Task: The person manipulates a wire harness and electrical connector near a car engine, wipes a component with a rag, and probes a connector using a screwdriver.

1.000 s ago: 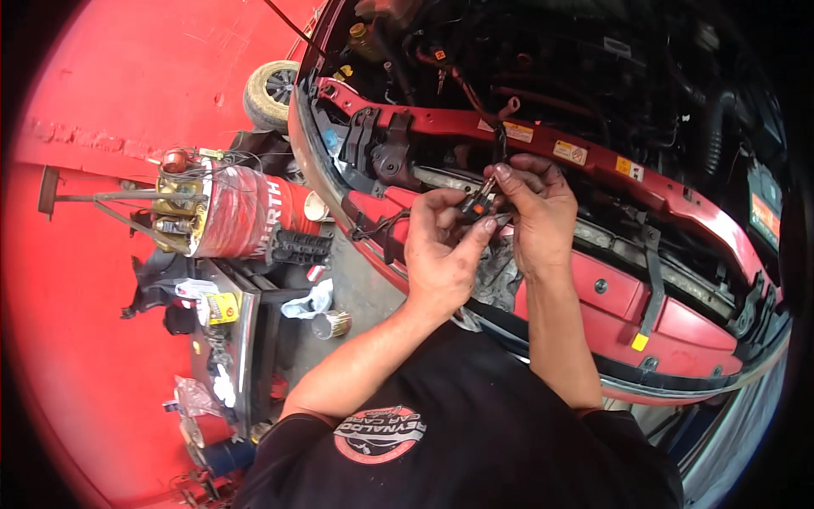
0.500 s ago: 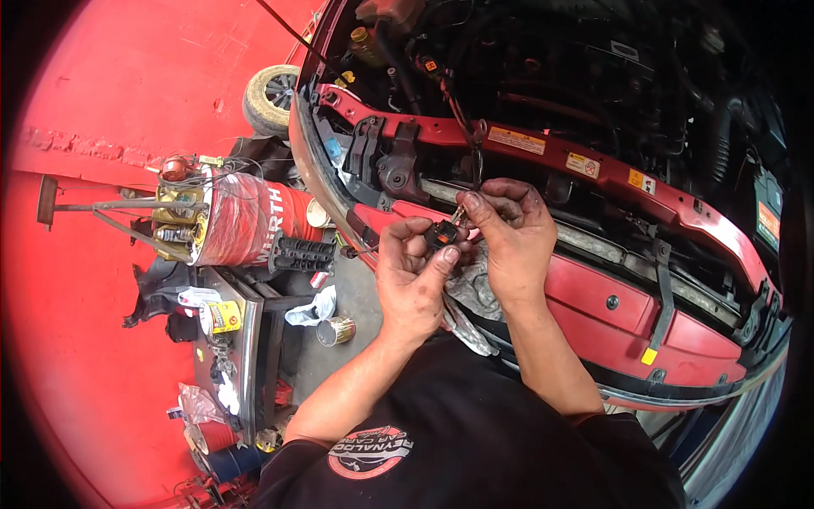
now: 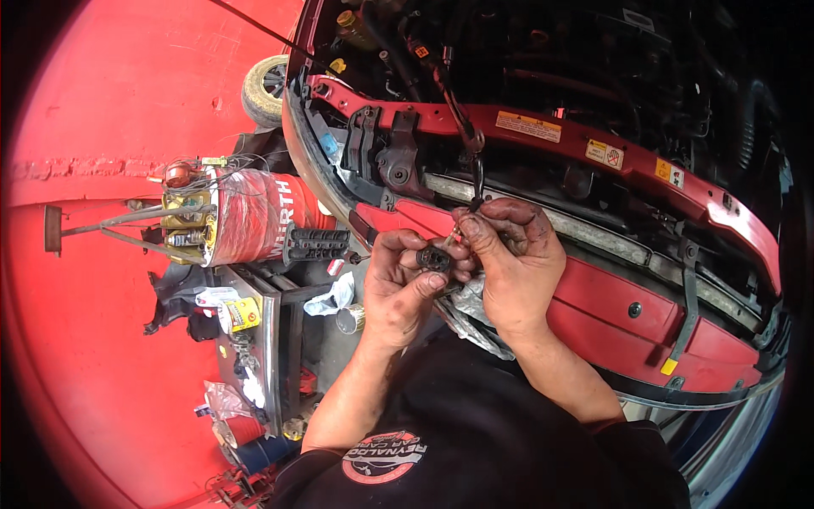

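My left hand (image 3: 398, 284) has its fingers around a small black plastic connector (image 3: 434, 260), its face now turned up toward me. My right hand (image 3: 515, 263) is just right of it, thumb and forefinger pinched on a short length of wire (image 3: 455, 231) beside the connector; what exactly the fingertips grip is partly hidden. A dark taped harness (image 3: 462, 127) runs from the engine bay (image 3: 577, 51) down behind my right fingers. Both hands are over the front of a red car, below its red upper crossmember (image 3: 634, 161), which carries warning labels.
A loose wheel (image 3: 259, 93) leans by the red wall (image 3: 110, 110). At left are a red-and-white drum (image 3: 254, 216) with metal gear on it and a cluttered metal bench (image 3: 271, 373). A metal can (image 3: 350, 321) stands on the floor.
My hands have shifted slightly down and left since a second ago. The connector has turned in my left hand, so its orange part no longer shows. The harness now shows more above my right fingers.
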### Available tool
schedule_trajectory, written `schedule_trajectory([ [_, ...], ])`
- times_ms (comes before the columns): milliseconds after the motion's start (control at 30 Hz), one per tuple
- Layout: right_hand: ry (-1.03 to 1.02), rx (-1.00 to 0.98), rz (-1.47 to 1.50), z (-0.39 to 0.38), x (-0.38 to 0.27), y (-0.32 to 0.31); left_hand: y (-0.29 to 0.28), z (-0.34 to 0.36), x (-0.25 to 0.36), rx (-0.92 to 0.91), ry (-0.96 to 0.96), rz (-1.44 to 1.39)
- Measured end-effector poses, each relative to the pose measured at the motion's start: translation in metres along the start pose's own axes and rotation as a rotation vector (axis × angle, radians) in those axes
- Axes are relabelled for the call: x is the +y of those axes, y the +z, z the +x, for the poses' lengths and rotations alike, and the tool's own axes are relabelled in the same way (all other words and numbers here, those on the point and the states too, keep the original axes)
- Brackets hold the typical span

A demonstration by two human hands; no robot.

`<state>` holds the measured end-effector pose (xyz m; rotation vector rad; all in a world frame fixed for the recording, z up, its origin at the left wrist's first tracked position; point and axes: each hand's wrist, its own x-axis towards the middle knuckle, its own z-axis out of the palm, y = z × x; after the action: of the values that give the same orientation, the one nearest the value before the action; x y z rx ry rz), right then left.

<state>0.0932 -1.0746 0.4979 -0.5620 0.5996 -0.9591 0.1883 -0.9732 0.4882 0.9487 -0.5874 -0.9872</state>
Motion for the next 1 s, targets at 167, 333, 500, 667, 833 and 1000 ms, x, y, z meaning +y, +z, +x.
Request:
schedule_trajectory([
  [167,0.041,-0.017,0.084,-0.003,0.006,-0.002,-0.013,0.006,0.005,-0.064,-0.09,-0.117],
  [333,-0.047,-0.022,0.021,-0.003,0.011,-0.003,-0.009,0.005,0.008,0.016,-0.065,0.018],
  [500,-0.085,0.019,-0.143,-0.001,0.013,-0.002,0.023,-0.007,0.013,0.31,0.03,0.383],
  [667,-0.021,0.005,-0.079,-0.002,0.012,-0.001,0.03,-0.017,0.012,0.386,0.137,0.654],
  [833,0.023,-0.004,-0.094,-0.002,0.012,0.001,0.035,-0.018,0.016,0.41,0.121,0.708],
  [1000,0.05,0.003,-0.093,-0.002,0.011,0.001,0.03,-0.015,0.018,0.336,0.014,0.399],
])
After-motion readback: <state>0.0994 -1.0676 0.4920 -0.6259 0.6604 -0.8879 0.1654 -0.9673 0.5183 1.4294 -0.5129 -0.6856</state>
